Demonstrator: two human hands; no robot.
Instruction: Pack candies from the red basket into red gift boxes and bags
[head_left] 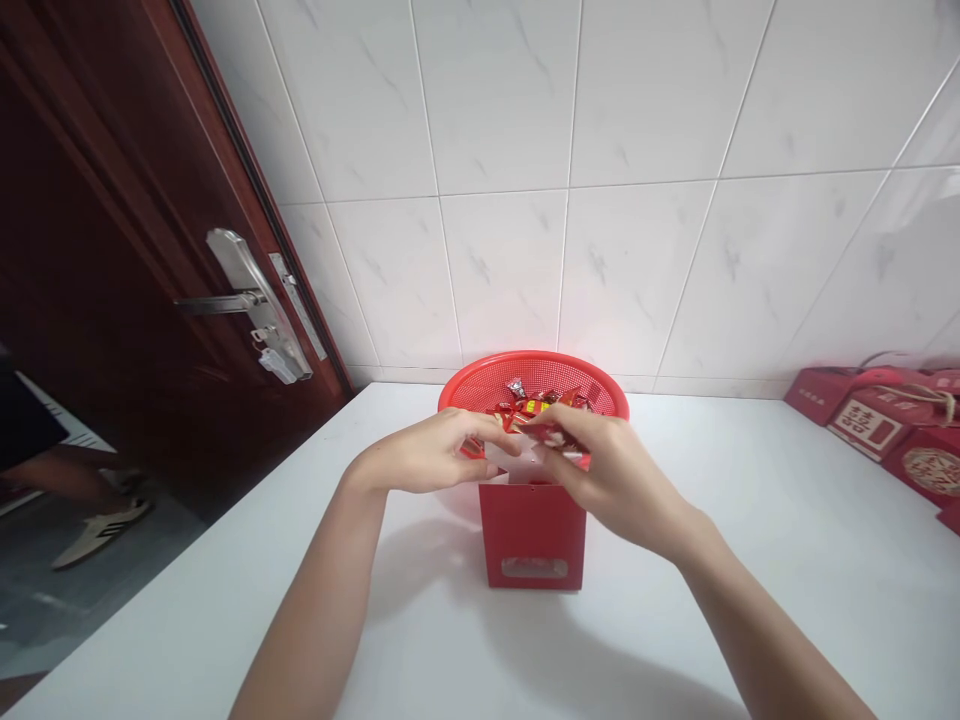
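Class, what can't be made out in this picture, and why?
Head view:
Red box, inside bottom: hidden by its front wall.
What the right hand pinches: partly covered by fingers, blurred.
Basket, lower front: mostly behind box and left hand.
Rightmost gift boxes: cut off by right edge.
Person, upper body: hidden by door or left edge.

Red basket (487,382) partly hidden behind red box (532,525); printed boxes (866,428) cut off at right edge

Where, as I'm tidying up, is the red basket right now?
In the head view, the red basket stands on the white table just right of the picture's centre, directly behind the red box and close to the tiled wall.
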